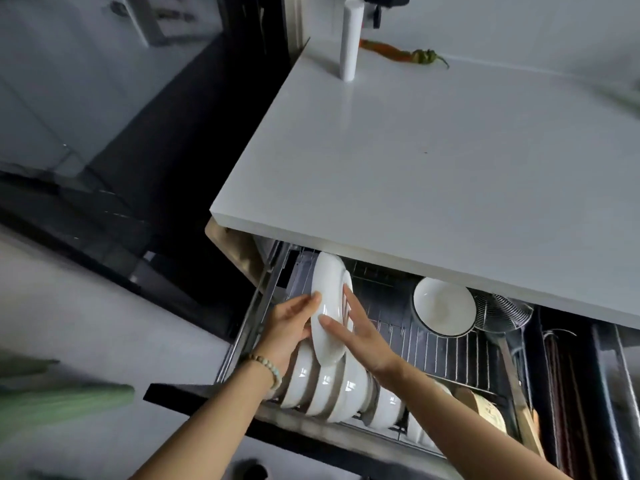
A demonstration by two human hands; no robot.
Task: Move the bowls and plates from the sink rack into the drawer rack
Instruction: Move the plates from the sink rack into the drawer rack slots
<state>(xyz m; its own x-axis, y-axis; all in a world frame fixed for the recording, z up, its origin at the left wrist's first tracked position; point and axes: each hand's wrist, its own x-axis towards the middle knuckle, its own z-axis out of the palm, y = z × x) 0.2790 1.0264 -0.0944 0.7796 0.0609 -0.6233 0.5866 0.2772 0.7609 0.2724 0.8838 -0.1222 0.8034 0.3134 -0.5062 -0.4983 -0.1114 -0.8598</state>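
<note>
A white plate stands on edge over the left end of the pulled-out drawer rack. My left hand grips its left rim, and my right hand lies against its right face with the thumb over the front edge. Just below the plate, several white bowls and plates stand in a row at the near left of the rack. A white bowl with a dark rim leans at the back of the rack. The sink rack is out of view.
The white countertop overhangs the back of the drawer; a white cylinder and a chili pepper lie on it. A wire strainer sits right of the bowl. The dark drawer front runs under my arms.
</note>
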